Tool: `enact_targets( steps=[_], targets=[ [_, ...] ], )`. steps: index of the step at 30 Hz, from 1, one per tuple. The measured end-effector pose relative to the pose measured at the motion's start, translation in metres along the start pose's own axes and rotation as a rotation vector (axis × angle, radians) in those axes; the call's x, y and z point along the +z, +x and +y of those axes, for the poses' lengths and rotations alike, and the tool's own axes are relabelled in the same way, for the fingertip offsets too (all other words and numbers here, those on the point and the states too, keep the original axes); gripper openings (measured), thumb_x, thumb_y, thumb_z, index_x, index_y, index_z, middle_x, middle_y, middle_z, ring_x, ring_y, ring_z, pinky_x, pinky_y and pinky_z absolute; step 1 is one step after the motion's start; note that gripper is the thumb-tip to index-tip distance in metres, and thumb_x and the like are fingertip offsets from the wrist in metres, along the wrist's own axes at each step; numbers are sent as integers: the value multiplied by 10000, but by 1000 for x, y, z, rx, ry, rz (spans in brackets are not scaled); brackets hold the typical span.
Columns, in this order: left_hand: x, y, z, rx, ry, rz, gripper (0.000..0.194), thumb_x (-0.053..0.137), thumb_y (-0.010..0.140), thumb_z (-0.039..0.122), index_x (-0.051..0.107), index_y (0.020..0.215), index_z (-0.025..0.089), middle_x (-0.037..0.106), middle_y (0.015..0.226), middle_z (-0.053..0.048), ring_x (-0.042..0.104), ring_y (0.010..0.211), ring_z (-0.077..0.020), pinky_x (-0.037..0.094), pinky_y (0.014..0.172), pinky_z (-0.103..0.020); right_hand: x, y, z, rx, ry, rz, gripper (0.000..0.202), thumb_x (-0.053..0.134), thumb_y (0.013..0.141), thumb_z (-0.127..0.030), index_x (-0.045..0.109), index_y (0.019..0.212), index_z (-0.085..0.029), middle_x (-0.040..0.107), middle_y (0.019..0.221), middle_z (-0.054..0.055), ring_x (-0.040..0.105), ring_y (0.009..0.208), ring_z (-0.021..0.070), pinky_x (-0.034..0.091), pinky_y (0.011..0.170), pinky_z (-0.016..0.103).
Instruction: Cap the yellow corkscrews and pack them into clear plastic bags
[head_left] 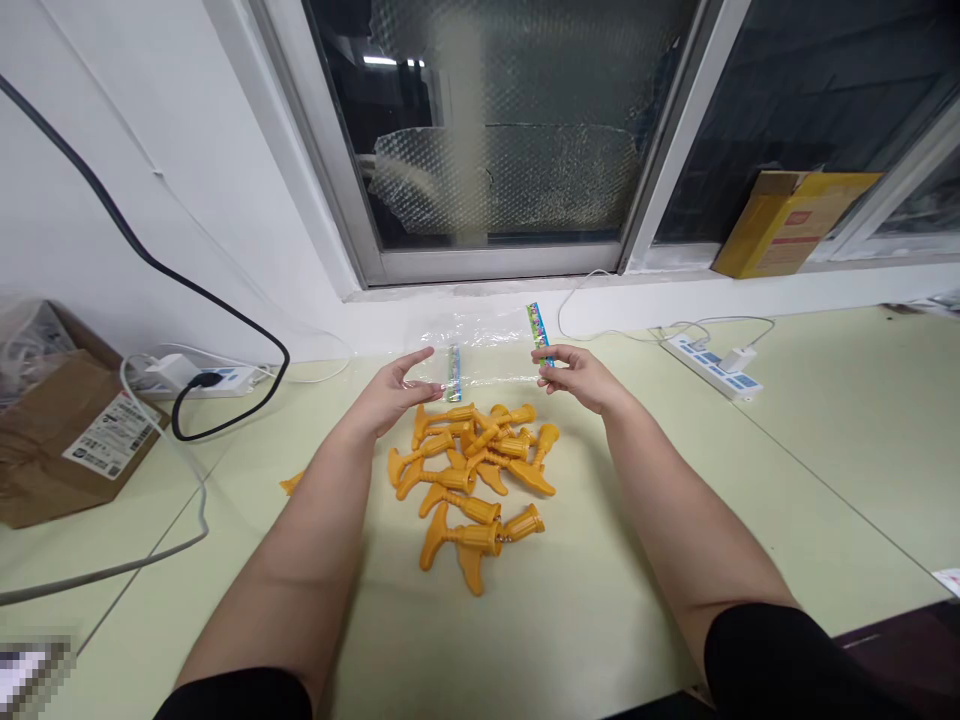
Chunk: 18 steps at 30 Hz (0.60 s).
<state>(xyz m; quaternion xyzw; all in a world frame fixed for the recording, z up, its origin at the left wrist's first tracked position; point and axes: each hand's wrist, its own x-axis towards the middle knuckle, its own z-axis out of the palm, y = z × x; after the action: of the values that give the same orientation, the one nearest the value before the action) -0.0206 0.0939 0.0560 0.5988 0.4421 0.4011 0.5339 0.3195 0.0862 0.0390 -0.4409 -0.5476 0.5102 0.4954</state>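
Above the table, near the wall, a clear plastic bag (495, 362) with colourful printed strips stretches between my hands. My right hand (576, 378) pinches it by the printed strip (538, 328) at the right. At the left, my left hand (396, 392) holds the film beside a second printed strip (454, 374), thumb and fingers curled around its edge. Whether this is one bag or two overlapping, I cannot tell. Below both hands lies a loose pile of orange-yellow plastic pieces (474, 508) with fluted cylinders and curved, pick-like heads. Another orange piece (291, 484) shows partly behind my left forearm.
A cardboard box (82, 440) stands at the left, near a power strip (232, 380) with a black cable (142, 250). Another power strip (709, 367) lies at the right. A yellow carton (787, 225) leans on the window ledge.
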Motion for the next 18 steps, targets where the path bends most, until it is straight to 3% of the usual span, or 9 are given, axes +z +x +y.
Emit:
enact_targets(
  steps=[4,8,11,15,18],
  targets=[
    [-12,5,-9,-56,23,103,1109,948,629,329,405,1577,140,783,831,-51,772,938,-253,534,1062,-445,-3,5,12,79,-67,39,365,813,741,-232,729,1094,-189,716,731,27,696,713,167,603,805,364],
    [-37,6,-20,-142,155,354,956,894,679,262,476,1534,162,772,862,-47,771,947,-252,517,1073,-421,-11,11,25,51,-171,164,345,784,745,-215,732,1086,-210,736,991,54,682,736,139,594,796,340],
    [-58,4,-30,-228,409,497,811,859,694,261,579,1453,203,774,973,-65,743,1048,-274,492,1092,-417,-18,15,36,42,-195,208,302,759,743,-223,728,1043,-206,692,1122,59,665,756,119,573,704,285],
    [-86,5,-46,-258,619,580,741,837,669,273,634,1380,243,690,1314,-88,703,1091,-288,537,1002,-406,-28,19,56,113,-191,239,276,752,712,-213,712,985,-202,687,987,36,642,732,122,526,621,252],
    [-101,9,-57,-253,680,645,687,812,682,315,642,1344,244,618,1408,-101,688,1069,-277,556,932,-391,-37,20,73,158,-164,265,256,755,686,-209,702,937,-201,674,855,16,622,691,127,508,601,252]
  ],
)
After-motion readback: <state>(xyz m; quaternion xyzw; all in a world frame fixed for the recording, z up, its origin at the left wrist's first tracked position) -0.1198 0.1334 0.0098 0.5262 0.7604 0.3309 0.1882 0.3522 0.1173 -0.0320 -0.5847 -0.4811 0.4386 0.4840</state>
